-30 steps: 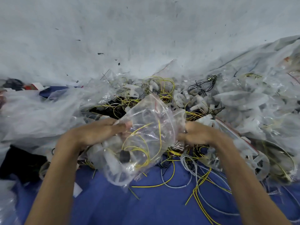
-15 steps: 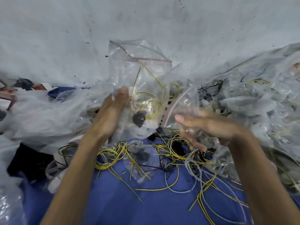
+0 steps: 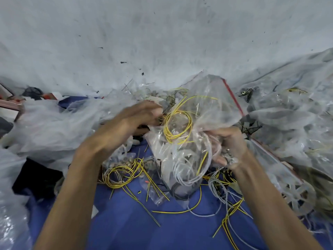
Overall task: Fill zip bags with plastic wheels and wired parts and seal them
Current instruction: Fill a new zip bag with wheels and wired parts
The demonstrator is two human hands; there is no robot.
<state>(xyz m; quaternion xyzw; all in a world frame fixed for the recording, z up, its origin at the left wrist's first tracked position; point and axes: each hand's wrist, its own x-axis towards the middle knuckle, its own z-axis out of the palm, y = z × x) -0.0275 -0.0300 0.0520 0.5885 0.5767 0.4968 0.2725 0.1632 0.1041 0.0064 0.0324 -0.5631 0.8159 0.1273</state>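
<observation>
At the left of the frame lies a crumpled plastic sheet (image 3: 54, 121). Beside it, left of centre, the left hand (image 3: 137, 120) reaches to the left edge of the zip bag (image 3: 182, 150). The hand is blurred, so I cannot tell if it pinches the bag or only touches it.

Below it a loose wire coil (image 3: 122, 175) lies on the blue cloth (image 3: 144, 226). The bag is held up in the centre, with yellow and grey wires inside. Its red strip (image 3: 234, 101) points to the upper right and seems not closed.

The right hand (image 3: 229, 147) grips the bag's lower right side with curled fingers. A plastic wheel (image 3: 302, 195) lies at the lower right.

I think the wires should be pushed well below the strip first, so that nothing is caught in the seal. Then the strip can be pressed from one end to the other.
</observation>
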